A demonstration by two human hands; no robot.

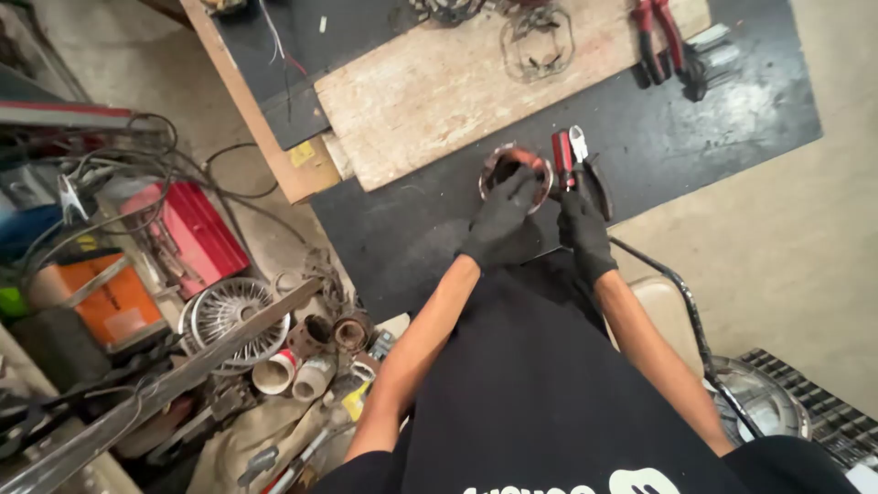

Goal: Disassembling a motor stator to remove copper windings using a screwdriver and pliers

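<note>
Head view. Your left hand [501, 220] rests on the near rim of the stator [516, 170], a round metal ring with copper windings, fingers curled over it in a hold. The stator sits on the black mat of the desk [402, 229], directly ahead of that hand and touching it. Your right hand [583, 229] is closed around the pliers [569, 157], red grips and pale jaws. Their long axis runs away from you, tips just right of the stator rim. Left hand is the nearer to the stator; whether the tips touch the rim cannot be told.
</note>
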